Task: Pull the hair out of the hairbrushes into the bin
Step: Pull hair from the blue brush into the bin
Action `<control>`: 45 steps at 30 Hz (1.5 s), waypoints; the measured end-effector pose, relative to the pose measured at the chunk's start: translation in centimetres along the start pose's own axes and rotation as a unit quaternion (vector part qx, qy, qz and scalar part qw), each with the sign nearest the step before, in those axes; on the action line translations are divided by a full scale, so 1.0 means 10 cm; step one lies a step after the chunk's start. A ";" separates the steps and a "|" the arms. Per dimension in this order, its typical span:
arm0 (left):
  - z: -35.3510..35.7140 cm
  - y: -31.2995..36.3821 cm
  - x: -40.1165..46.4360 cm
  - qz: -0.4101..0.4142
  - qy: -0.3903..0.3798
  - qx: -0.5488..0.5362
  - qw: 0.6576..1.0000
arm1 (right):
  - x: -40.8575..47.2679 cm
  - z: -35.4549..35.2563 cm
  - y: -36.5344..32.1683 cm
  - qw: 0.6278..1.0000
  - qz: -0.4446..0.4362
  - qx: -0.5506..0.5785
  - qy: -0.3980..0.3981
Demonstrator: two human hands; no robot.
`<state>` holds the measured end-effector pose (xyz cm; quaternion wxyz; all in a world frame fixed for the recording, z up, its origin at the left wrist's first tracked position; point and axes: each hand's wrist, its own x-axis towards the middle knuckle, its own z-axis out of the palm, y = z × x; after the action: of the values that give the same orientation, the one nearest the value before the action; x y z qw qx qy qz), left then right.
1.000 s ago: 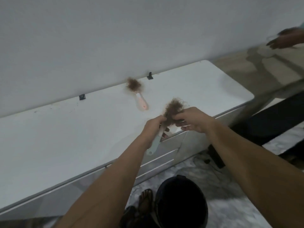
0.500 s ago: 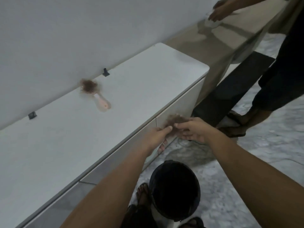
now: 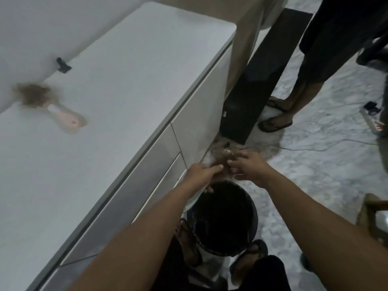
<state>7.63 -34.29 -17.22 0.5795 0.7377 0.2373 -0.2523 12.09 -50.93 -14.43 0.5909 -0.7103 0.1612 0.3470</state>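
Both bare arms reach out over the round black plastic bin standing on the marbled grey floor, tight against the front of the long white desk. The left hand is curled around the hairbrush it holds; only a pale sliver of that hairbrush shows under the wrist, so its shape is hard to read, and the thumb and fingers are pressed together around it. The right hand meets it just beyond the bin's far rim, fingers bunched and pinching at a blurred tuft of brown hair that sits between the two hands. Whether the tuft is free of the bristles, I cannot tell; motion blur smears it.

Up on the desk, well apart from the hands, a second pink-handled hairbrush lies flat near the wall, its head buried in a thick wad of brown hair. A small black clip sits at the wall edge behind it.

The wearer's own sandalled feet flank the bin. Another person's legs in dark shorts and flip-flops stand beside a tall black box on the floor, with a power strip and cable at the right.
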 end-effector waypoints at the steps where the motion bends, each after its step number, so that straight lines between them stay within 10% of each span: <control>1: 0.03 -0.11 0.09 0.003 -0.003 0.006 1.000 | 0.06 0.02 0.13 1.000 0.005 0.018 0.004; 18: 0.36 -1.69 0.50 0.040 -0.053 0.051 0.996 | 0.23 0.63 2.10 0.993 0.002 0.068 0.092; 45: 0.46 -2.36 0.86 0.034 -0.059 0.073 0.995 | 0.52 0.65 2.86 0.972 -0.049 0.174 0.149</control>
<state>-1.42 -33.18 -41.06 0.5454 0.7695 0.1587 -0.2920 -4.48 -50.93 -39.15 0.6911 -0.6472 0.2706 0.1743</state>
